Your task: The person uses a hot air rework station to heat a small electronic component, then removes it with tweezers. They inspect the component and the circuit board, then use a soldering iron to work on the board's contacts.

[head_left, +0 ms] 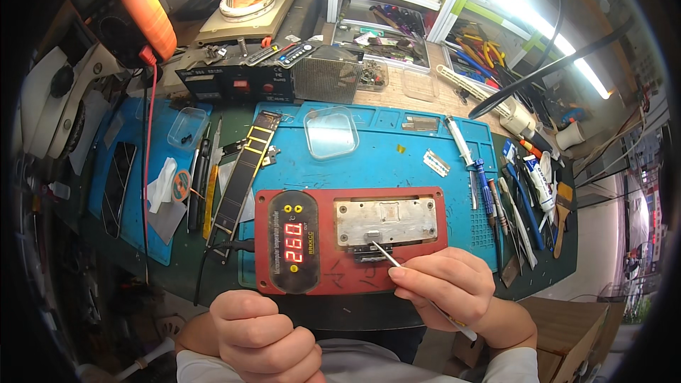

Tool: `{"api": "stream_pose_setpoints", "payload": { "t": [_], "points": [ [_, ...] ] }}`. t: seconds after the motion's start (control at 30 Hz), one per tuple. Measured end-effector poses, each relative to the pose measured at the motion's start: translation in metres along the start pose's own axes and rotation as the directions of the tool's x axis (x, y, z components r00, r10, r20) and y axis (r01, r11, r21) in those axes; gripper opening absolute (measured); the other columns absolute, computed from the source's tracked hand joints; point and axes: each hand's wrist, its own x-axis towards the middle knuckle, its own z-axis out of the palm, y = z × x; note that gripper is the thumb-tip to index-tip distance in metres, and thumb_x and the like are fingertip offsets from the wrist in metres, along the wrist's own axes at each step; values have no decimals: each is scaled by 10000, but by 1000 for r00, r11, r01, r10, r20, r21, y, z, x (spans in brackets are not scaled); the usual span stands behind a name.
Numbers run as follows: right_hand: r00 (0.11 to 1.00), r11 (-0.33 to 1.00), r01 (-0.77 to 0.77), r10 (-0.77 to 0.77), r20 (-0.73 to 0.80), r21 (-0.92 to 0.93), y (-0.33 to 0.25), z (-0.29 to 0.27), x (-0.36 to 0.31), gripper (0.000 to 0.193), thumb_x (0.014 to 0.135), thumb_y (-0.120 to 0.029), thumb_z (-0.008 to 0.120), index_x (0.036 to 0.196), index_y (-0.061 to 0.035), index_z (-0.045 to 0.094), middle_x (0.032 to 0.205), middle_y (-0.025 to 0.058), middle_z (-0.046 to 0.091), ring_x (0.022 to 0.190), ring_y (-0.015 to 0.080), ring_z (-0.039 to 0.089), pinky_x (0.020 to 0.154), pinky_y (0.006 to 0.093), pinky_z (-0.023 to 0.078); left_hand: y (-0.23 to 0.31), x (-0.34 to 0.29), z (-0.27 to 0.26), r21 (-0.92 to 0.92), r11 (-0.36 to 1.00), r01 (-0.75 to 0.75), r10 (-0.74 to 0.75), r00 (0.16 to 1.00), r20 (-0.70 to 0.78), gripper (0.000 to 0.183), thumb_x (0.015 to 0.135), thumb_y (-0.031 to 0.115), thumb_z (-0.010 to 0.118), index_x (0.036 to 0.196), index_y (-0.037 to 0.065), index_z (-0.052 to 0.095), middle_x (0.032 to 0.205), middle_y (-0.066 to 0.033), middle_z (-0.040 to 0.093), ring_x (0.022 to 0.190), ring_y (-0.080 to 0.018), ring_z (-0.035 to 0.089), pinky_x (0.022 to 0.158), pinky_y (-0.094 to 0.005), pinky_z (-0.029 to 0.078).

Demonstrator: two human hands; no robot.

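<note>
A red heating station (326, 269) with a lit temperature display (293, 242) lies in front of me. On its right side is a silvery metal hot plate (362, 216) with screws at its corners. My right hand (450, 287) is closed on slim metal tweezers (390, 257). Their tip touches a small grey chip-like piece (372, 237) at the plate's near edge. A dark slotted strip (376, 253) sits just below that edge. My left hand (266, 337) rests in a fist near the station's front left corner; nothing shows sticking out of it.
Under the station spreads a blue work mat (284, 159). A clear plastic box (331, 132), a razor blade (435, 163) and a syringe (460, 140) lie beyond it. Several hand tools and a brush (562, 202) are at the right. A black cable (230, 246) enters the station's left side.
</note>
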Motion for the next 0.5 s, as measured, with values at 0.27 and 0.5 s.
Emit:
{"api": "stream_pose_setpoints", "payload": {
  "t": [0.27, 0.5],
  "points": [
    [1000, 1000, 4, -4, -4, -1, 0, 0, 0, 323, 736, -37, 839, 1051, -18, 769, 876, 60, 711, 694, 182, 677, 576, 278, 542, 1, 0, 1, 5, 1000, 13, -13, 1000, 0, 397, 1060, 470, 519, 758, 222, 589, 733, 108, 550, 685, -90, 456, 585, -251, 349],
    [1000, 1000, 6, -6, -7, -3, 0, 0, 0, 321, 739, -32, 837, 1052, -17, 769, 874, 59, 707, 692, 182, 676, 573, 277, 542, 1, 0, 1, 6, 1000, 17, -17, 1000, -7, 396, 1060, 466, 518, 757, 222, 591, 728, 109, 550, 682, -91, 456, 584, -251, 347]
  ]
}}
